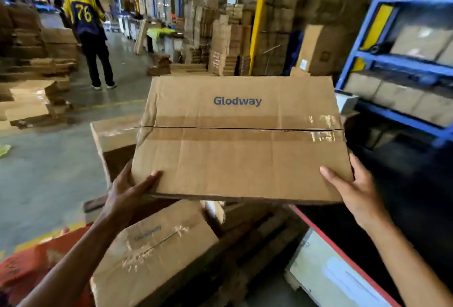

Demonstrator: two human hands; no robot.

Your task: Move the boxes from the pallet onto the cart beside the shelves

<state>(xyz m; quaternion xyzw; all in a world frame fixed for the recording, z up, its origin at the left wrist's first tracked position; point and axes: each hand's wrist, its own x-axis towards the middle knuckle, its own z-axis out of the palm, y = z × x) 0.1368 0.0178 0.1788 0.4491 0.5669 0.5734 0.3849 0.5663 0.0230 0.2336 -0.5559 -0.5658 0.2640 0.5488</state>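
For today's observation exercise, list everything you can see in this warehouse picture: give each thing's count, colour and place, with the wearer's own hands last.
Held box: one, brown, marked Glodway, centre, lifted in both hands.
Lower box: one, brown, taped, below the held box.
Box behind: one, brown, left of the held box, partly hidden.
Shelving: blue frame, right, holding brown boxes.
Yellow post: one, centre background.
Flat cardboard stacks: several, brown, left floor.
Other person: one, yellow and blue shirt numbered 76, left background, back turned.
Left hand: gripping the box's near left corner.
Right hand: gripping the near right corner.
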